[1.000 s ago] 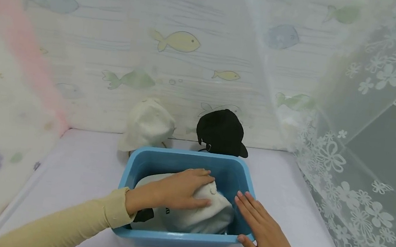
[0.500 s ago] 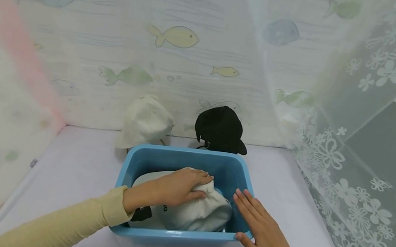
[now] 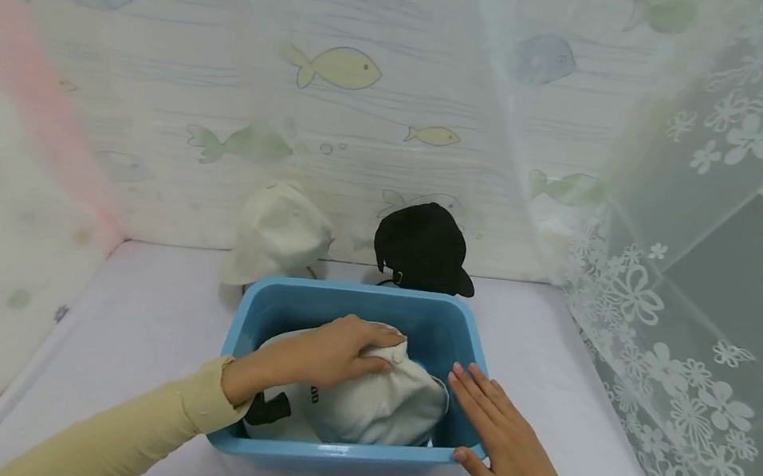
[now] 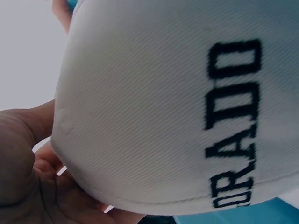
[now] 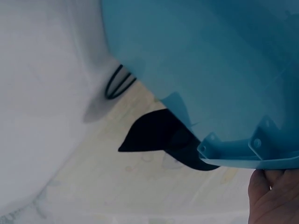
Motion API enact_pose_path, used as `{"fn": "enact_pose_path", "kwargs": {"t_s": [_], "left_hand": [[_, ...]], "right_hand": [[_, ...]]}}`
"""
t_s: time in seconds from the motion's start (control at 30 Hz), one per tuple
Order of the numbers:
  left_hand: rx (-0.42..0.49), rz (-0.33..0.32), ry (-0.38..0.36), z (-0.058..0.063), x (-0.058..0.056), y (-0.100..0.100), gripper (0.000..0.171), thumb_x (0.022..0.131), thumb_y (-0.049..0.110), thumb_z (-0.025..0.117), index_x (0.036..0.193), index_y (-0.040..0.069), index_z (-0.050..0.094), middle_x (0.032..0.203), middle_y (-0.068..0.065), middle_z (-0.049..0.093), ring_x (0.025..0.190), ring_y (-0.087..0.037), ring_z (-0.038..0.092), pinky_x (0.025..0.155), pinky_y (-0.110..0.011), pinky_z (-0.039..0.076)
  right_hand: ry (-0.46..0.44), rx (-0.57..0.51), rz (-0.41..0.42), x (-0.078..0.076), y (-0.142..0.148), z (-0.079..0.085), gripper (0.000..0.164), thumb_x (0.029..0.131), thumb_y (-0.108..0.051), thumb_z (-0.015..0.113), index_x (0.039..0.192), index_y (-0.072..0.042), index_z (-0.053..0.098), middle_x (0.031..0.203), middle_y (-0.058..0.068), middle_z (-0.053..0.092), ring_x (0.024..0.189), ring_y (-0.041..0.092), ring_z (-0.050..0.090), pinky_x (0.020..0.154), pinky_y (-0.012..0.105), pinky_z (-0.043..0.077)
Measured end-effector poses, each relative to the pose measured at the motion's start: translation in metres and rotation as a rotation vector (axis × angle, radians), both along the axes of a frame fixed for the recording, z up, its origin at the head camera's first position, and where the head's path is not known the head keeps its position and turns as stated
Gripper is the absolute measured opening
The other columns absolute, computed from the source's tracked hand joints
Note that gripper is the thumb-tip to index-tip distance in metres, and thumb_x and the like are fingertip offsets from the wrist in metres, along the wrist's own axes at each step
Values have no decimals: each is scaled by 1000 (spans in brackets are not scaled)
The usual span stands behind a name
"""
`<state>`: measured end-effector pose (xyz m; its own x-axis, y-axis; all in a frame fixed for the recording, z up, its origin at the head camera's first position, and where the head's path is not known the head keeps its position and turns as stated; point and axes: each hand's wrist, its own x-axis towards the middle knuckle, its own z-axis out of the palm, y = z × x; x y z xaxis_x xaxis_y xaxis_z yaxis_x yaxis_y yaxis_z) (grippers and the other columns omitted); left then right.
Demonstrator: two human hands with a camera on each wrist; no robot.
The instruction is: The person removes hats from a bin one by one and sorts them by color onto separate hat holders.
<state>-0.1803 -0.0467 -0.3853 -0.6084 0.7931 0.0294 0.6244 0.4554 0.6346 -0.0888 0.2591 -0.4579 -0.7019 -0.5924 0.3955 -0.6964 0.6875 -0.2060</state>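
A white baseball cap (image 3: 376, 410) with dark lettering lies inside a light blue plastic bin (image 3: 331, 453). My left hand (image 3: 337, 353) reaches over the bin and grips the top of the crown between thumb and fingers. Up close in the left wrist view, the cap (image 4: 131, 116) shows letters ending in "ORADO", and the left hand (image 4: 37, 186) curves round its edge. At the bin's right front corner, my right hand (image 3: 510, 440) rests on the rim with straight fingers. In the right wrist view, the right hand (image 5: 275, 200) touches the rim from below.
Behind the bin stand an off-white cap (image 3: 284, 229) on the left and a black cap (image 3: 420, 247) on the right. A white cloth (image 3: 146, 320) covers the table. Fish-patterned fabric (image 3: 338, 128) hangs at the back, and sheer flowered curtain (image 3: 667, 380) on the right.
My left hand has shifted slightly left and its hold has drawn in at the top of the crown, which moves a little with it. My right hand stays at the rim.
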Motion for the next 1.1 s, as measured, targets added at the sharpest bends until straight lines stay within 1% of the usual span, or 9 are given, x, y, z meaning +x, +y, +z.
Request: {"fn": "enact_pose_path", "kwargs": {"t_s": [0.13,0.23,0.4,0.6,0.7,0.8,0.93,1.1], "left_hand": [[10,-2,-6,4,0,-5,47,104,21,59,148,4,52,150,-12,54,136,-25,55,105,-43,51],[12,-5,-19,6,0,-8,48,104,21,60,149,5,51,151,-12,53,135,-25,55,105,-42,51],[21,1,-30,11,0,-12,49,104,21,61,149,5,51,151,-12,52,135,-26,55,106,-43,50],[29,3,-41,15,1,-17,50,104,23,61,150,7,50,152,-10,51,137,-24,53,107,-42,49],[42,2,-34,17,1,-20,50,104,23,60,151,7,49,152,-10,51,138,-24,53,108,-43,49],[52,-4,-27,20,0,-22,51,104,23,60,151,7,49,152,-10,51,138,-23,53,108,-42,49],[66,-13,-23,22,0,-24,50,104,24,60,151,7,50,153,-10,51,136,-21,54,104,-39,51],[119,-23,-34,25,-2,-27,50,104,22,60,150,7,50,153,-8,50,139,-20,51,106,-38,50]], "right_hand": [[-9,4,-1,0,0,0,70,106,-51,44,159,-6,34,166,5,31,156,24,20,126,24,4],[-19,11,-7,0,0,0,70,106,-51,45,160,-8,32,167,4,30,156,24,20,126,23,4],[-16,22,-14,1,0,1,71,106,-50,46,160,-7,31,167,5,30,157,23,20,126,23,4],[-65,62,-42,1,1,7,79,103,-49,54,162,-6,24,168,10,26,158,19,12,125,19,3],[-80,73,-40,-1,1,10,83,100,-46,59,162,-6,22,167,13,27,158,19,12,124,18,3],[-82,86,-37,-3,3,12,86,98,-47,62,163,-6,21,167,14,27,158,20,12,124,18,3],[-87,95,-38,-5,5,13,89,98,-52,60,163,-7,20,167,13,26,158,19,12,124,18,2],[-115,77,-45,-5,5,12,90,98,-53,61,163,-8,18,168,12,24,158,20,13,124,16,2]]}}
